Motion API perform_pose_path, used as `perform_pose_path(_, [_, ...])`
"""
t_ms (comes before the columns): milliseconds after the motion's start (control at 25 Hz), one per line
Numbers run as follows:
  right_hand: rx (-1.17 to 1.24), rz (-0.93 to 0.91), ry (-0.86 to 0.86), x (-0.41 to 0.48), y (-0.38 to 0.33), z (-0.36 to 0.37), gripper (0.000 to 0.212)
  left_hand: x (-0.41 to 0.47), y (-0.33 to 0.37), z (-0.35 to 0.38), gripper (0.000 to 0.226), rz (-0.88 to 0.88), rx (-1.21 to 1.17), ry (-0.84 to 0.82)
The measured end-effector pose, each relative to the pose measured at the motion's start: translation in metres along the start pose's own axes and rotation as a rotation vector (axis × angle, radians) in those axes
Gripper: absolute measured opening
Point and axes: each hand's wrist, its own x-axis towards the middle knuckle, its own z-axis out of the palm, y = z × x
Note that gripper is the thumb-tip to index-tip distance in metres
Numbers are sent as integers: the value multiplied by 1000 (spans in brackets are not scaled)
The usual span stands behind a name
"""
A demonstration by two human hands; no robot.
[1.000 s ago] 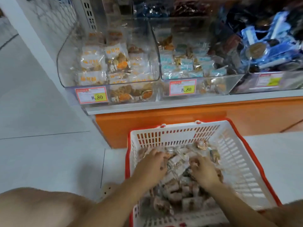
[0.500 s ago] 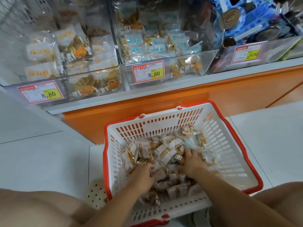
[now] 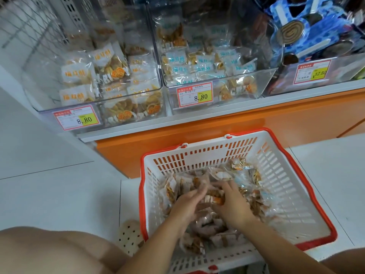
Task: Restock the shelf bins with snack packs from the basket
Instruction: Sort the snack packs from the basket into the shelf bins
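A white basket with a red rim (image 3: 292,186) stands on the floor below the shelf, holding a heap of small clear snack packs (image 3: 245,180). Both my hands are down in that heap, close together. My left hand (image 3: 187,202) has its fingers curled around several packs. My right hand (image 3: 231,200) grips packs too, with an orange-printed one showing at its fingertips. Above, three clear shelf bins hold stock: a left bin (image 3: 49,95) with orange-lettered packs, a middle bin (image 3: 266,80) with blue-lettered packs, and a right bin (image 3: 345,68) with blue packs.
Price tags reading 8.80 (image 3: 79,118) and 8.80 (image 3: 194,94) hang on the left and middle bins, one reading 12.80 (image 3: 312,73) on the right. An orange shelf base (image 3: 197,135) runs behind the basket. White floor tiles (image 3: 49,194) lie left. My knee (image 3: 49,252) fills the lower left.
The view has swung, so the basket and shelf shifted in frame. My hands moved toward each other in the heap and closed on packs.
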Motion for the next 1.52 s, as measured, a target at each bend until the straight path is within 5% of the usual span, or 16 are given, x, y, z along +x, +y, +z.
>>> perform_pose_path(80, [176,-83,11,-5,-8,-1,57,1,3,-1,42,54,-118,47])
perform_pose_path(240, [770,195,165,-6,-27,-18,45,-3,9,-5,48,114,-290,66])
perform_pose_path(400, [1064,334,10,3,-27,-26,29,-7,8,-6,59,146,-280,19])
perform_pose_path(680, [1099,291,103,10,-26,-25,20,-6,7,-6,53,133,-263,-13])
perform_pose_path(960, [1080,290,19,8,-29,-31,31,-16,17,-4,40,177,-246,20])
perform_pose_path(1160, [876,142,-91,0,-63,-40,36,-48,45,-22,41,334,-39,130])
perform_pose_path(1520, [598,-323,110,14,-249,-92,17,-170,160,-98,40,822,487,519])
